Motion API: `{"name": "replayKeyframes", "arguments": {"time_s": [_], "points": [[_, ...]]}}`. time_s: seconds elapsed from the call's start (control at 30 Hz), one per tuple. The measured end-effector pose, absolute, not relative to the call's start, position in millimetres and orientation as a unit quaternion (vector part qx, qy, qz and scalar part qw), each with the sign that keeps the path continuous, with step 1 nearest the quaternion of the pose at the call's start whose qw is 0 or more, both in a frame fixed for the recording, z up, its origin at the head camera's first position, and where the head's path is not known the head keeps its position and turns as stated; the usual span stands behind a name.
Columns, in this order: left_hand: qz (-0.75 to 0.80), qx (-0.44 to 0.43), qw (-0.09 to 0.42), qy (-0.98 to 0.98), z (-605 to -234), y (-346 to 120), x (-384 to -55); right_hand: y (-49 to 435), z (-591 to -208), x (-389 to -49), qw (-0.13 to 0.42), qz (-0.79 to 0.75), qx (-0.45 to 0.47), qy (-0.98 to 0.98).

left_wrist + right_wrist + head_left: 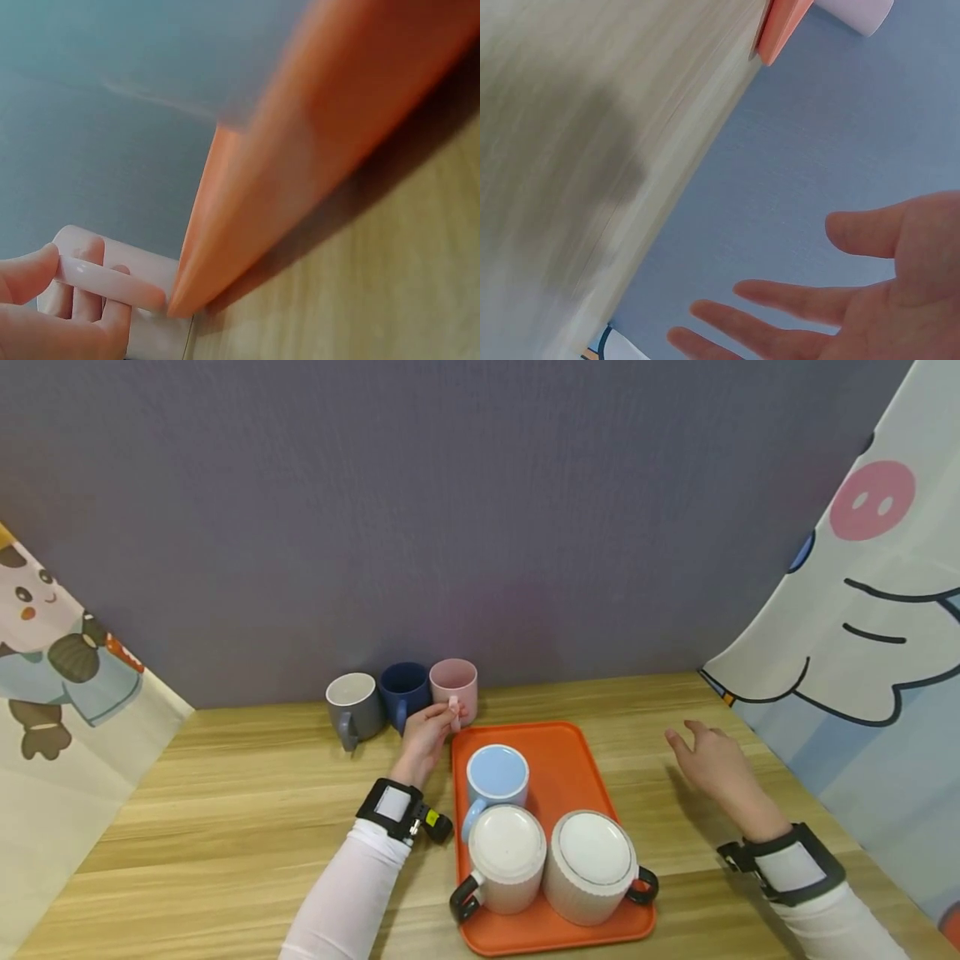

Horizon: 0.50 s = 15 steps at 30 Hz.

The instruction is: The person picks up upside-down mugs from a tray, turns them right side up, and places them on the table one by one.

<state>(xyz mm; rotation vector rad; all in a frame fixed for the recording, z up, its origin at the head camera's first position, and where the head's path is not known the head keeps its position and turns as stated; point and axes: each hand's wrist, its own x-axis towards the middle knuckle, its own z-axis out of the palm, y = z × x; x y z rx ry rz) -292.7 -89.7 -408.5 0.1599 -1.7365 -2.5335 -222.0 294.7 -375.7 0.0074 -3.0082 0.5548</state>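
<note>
L hand [425, 739] grip pinches pink mug [453, 679] by handle [105, 281], prob. b/c that side's easiest to reach, mug upright beside navy mug [403, 683] near tray [551, 745] corner; R hand [714, 766] grip spread, nothing held; 2 white mugs [508, 843] look inverted, prob. for stability.

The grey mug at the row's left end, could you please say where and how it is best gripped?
Probably its handle, from the front: the grey mug stands upright, handle jutting towards the person, while the navy mug crowds its right.
</note>
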Motion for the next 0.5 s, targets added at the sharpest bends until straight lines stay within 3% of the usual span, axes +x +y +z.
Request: {"name": "replayKeyframes", "arguments": {"time_s": [0.5], "points": [[-0.808,0.034,0.042,-0.587,-408.0,-86.7,-292.2,298.1,-372.7,-218.8,0.048,0.173,0.009,-0.984]]}}
